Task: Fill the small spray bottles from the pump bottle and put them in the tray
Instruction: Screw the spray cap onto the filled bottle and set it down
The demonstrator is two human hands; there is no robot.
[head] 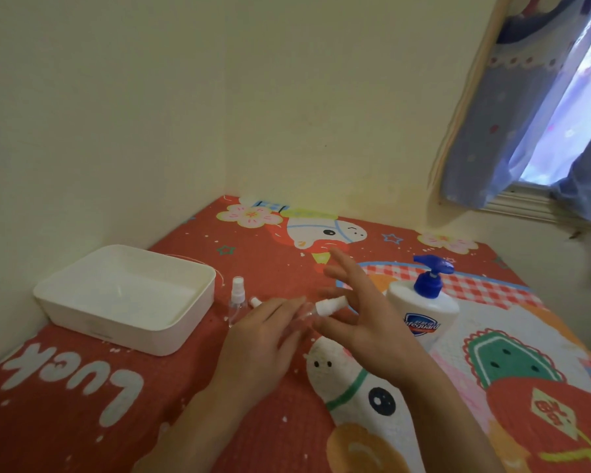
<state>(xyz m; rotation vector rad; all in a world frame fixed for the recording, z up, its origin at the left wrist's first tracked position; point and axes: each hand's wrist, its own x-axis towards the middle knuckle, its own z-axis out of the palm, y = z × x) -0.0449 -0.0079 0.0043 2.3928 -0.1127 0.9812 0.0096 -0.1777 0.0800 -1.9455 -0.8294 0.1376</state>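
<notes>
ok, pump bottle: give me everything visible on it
The pump bottle is white, plastic-looking, with a blue pump head and collar, the nozzle pointing right. A blue and red Safeguard label faces the camera. It stands upright on the red patterned cloth, right of the hands. The right hand overlaps its lower left edge in view; contact cannot be told. Fill level not visible.

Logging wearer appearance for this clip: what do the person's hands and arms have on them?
Nothing visible. The left hand and right hand are bare, without gloves, rings or a watch, and both forearms are bare with no sleeves in view.
</notes>
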